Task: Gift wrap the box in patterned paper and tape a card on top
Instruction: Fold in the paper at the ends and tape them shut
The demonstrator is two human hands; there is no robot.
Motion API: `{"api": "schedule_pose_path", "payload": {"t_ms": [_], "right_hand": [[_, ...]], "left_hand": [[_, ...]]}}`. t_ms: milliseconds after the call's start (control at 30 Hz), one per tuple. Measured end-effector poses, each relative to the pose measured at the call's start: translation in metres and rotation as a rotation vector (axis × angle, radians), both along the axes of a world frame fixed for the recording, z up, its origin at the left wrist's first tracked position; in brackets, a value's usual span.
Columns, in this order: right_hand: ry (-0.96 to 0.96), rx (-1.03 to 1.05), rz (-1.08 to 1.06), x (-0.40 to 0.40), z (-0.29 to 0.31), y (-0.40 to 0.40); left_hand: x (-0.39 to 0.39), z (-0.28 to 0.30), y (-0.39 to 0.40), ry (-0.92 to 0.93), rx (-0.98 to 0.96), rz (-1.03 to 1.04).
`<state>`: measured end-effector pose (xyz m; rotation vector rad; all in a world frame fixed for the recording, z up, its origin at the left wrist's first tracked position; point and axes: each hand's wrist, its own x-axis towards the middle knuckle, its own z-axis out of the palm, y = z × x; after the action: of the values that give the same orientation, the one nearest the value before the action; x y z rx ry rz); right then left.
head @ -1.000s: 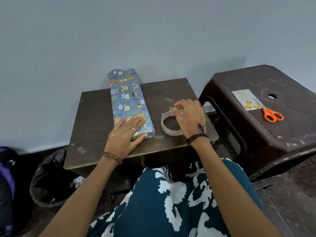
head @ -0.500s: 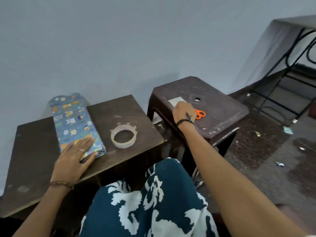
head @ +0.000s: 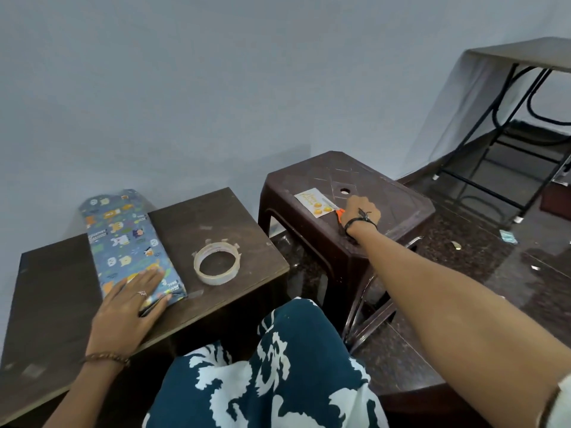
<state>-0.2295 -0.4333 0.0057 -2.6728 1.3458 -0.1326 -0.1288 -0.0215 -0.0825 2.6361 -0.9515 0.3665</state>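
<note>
While the left hand (head: 125, 307) lies flat, fingers spread, pressing the near end of the one long box wrapped in blue cartoon-patterned paper (head: 129, 245) on the dark brown wooden table (head: 55, 291), the right hand (head: 360, 211) reaches across to the dark brown plastic stool (head: 386, 193). Its grip is curled over the orange handles of one pair of scissors (head: 339, 213); whether it has closed on them cannot be told. One white card with orange print (head: 312, 200) lies just left of that grip, under the scissor blades. One roll of clear tape (head: 217, 264) sits between the hands, beside the box.
</note>
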Motion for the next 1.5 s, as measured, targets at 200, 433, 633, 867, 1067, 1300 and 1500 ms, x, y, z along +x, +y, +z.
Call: {"api": "schedule_pose_path", "payload": {"t_ms": [200,433,633,867,1067,1300,1500], "right_hand": [[-0.263,0.228,-0.199,0.007,0.013,0.003],[-0.974,1.177,-0.198,0.035,0.025,0.042],[-1.252,1.595,-0.417,0.038,0.014,0.062],[-0.904,1.336,-0.183,0.031,0.033,0.084],[-0.699,1.282,0.087,0.034,0.032,0.156],[-0.606,1.625,0.118,0.015,-0.012,0.212],[-0.495,1.432,0.133,0.012,-0.025,0.228]], "left_hand": [[-0.004,0.004,0.000,0.007,0.019,0.018],[-0.005,0.007,0.000,0.008,0.035,0.028],[-0.004,0.005,0.000,-0.007,0.019,0.037],[-0.005,0.007,-0.001,-0.025,0.023,0.042],[-0.006,0.009,-0.001,-0.033,0.035,0.051],[-0.005,0.007,0.000,-0.055,0.034,0.039],[-0.005,0.007,0.000,-0.071,0.027,0.040]]}}
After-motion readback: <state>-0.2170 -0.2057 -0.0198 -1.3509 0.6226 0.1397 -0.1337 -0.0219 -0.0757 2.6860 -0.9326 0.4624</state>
